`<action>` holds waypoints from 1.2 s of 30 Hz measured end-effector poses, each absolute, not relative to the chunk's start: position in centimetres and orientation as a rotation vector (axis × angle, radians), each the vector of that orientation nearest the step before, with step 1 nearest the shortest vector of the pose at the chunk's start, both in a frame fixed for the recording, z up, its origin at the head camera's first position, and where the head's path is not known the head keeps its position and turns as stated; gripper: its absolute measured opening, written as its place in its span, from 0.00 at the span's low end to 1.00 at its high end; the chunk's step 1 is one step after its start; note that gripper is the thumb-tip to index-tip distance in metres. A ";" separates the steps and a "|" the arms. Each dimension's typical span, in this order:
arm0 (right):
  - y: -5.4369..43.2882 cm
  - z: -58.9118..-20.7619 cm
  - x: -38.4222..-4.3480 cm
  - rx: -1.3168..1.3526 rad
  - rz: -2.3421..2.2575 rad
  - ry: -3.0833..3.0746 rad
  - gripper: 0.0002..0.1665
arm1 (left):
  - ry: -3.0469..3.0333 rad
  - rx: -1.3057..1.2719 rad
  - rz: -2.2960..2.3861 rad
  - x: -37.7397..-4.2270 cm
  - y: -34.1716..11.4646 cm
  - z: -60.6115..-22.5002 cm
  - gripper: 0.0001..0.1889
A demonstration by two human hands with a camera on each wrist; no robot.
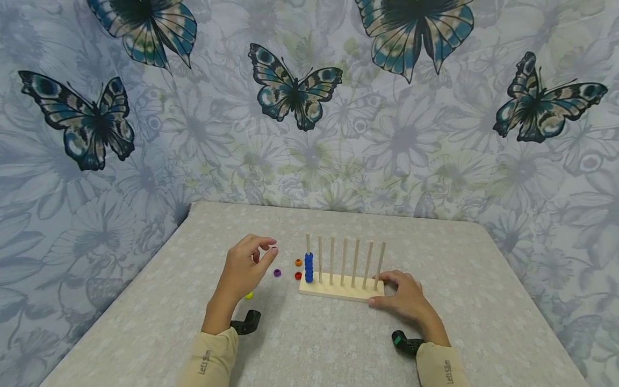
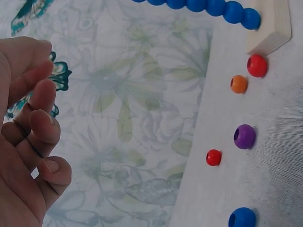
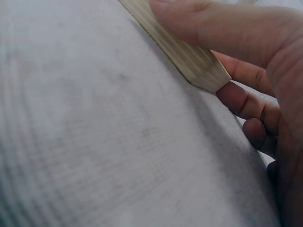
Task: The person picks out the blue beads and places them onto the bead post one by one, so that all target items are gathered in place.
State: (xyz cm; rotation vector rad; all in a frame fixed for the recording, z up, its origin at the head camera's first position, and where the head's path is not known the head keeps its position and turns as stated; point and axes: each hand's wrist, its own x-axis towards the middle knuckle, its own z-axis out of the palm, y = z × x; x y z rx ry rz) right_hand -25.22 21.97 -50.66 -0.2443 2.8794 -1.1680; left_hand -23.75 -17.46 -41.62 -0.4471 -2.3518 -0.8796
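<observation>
A wooden bead rack (image 1: 338,289) with several upright rods stands on the table, and blue beads (image 1: 309,267) are stacked on its leftmost rod. My right hand (image 1: 403,297) grips the right end of the base, thumb on the near edge and fingers behind; the right wrist view shows the wooden base (image 3: 189,56) between them. Left of the rack, my left hand (image 1: 245,266) is raised above the table with loosely bent fingers. No bead shows between its thumb and fingertips in the left wrist view, where the hand (image 2: 28,127) is well apart from the beads.
Loose beads lie left of the rack: orange (image 1: 298,262), red (image 1: 297,276), purple (image 1: 277,273) and yellow (image 1: 249,295). The left wrist view also shows another red bead (image 2: 213,157) and a blue bead (image 2: 242,218). A patterned cloth covers the table (image 1: 309,344); a butterfly-print wall stands behind.
</observation>
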 end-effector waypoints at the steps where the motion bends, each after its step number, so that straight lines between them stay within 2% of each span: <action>1: 21.9 -50.6 -25.1 -0.250 -1.166 2.881 0.42 | -2.361 -0.444 -0.887 -23.7 -17.5 -41.7 0.10; 28: 22.0 -50.8 -24.7 -0.264 -1.168 2.892 0.42 | -2.720 -0.146 -1.032 -23.1 -21.2 -45.6 0.12; 36: 22.1 -50.9 -24.8 -0.245 -1.170 2.887 0.42 | -2.807 -0.157 -1.009 -23.3 -21.8 -46.1 0.14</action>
